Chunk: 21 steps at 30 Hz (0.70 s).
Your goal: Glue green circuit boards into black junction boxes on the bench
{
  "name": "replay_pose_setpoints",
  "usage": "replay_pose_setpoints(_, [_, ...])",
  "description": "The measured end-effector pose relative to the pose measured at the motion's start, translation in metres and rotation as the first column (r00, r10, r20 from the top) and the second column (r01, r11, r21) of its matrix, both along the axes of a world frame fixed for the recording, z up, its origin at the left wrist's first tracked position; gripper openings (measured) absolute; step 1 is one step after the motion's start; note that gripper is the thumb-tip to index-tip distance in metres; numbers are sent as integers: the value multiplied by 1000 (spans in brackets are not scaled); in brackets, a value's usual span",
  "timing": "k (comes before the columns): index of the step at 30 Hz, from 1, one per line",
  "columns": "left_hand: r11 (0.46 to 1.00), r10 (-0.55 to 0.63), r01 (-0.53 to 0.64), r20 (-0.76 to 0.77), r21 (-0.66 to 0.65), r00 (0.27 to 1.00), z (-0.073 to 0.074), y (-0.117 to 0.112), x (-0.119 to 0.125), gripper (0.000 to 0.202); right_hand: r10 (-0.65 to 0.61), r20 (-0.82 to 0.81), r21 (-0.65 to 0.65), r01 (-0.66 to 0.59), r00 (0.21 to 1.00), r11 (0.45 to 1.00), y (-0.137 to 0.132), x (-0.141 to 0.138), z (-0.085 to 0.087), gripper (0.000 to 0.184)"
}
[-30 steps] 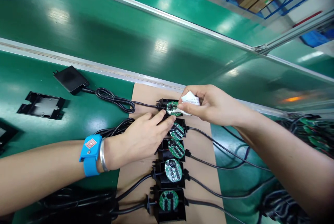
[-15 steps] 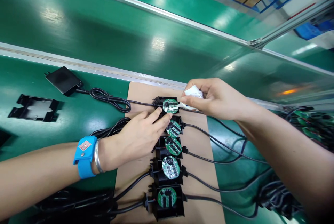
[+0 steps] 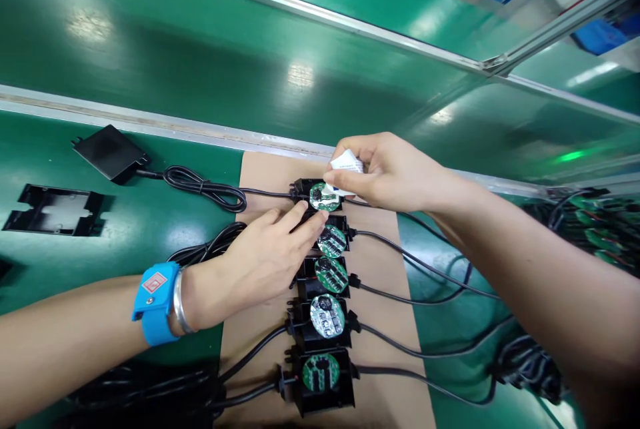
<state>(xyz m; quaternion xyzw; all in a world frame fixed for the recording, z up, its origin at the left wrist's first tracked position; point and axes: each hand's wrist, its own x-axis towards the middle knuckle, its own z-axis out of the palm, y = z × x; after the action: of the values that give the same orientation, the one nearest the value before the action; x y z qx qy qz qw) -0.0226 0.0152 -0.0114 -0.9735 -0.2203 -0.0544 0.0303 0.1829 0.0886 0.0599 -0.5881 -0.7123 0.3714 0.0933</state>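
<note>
My right hand [image 3: 383, 172] pinches a white squeeze tube [image 3: 346, 166] with small print, its tip down at the farthest round green circuit board [image 3: 319, 193]. White paste lies on that board, which sits in a black plastic housing [image 3: 303, 186]. With fingers stretched out, my left hand [image 3: 270, 252] rests by the near edge of this housing; whether it presses on the board I cannot tell. Nearer to me in the row are several more housings with boards, among them a second board [image 3: 332, 241], a third board [image 3: 331, 274], a shiny board [image 3: 327, 316] and the nearest board [image 3: 321, 372].
Brown cardboard [image 3: 385, 322] lies under the row on the green table [image 3: 190, 149]. Black cables [image 3: 425, 302] run out both sides. At left are a closed black box [image 3: 111, 154] and an open black case [image 3: 55, 209]. More boards [image 3: 600, 222] are piled at right.
My right hand has shifted left with the tube, bringing the tip farther over the farthest board. More white paste shows on that board. My left hand stays nearly in place.
</note>
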Motion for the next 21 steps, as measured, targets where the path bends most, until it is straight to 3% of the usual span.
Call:
replay_pose_setpoints(6, [1000, 9, -8, 63, -6, 998, -1, 1, -1, 50, -126, -197, -95, 109, 972, 990, 0, 9, 2, 38])
replay_pose_setpoints(12, [1000, -8, 6, 114, 16, 994, -1, 7, -2, 51, -229, -427, -180, 166, 875, 970, -30, 29, 14, 35])
replay_pose_setpoints(17, [999, -30, 23, 186, 39, 982, 9, 6, -9, 39, -266, -441, -282, 150, 857, 948, -55, 31, -1, 34])
replay_pose_setpoints(21, [998, -9, 20, 183, -59, 983, 23, -4, -16, 33, -225, -405, -322, 92, 886, 942, -60, 22, -16, 34])
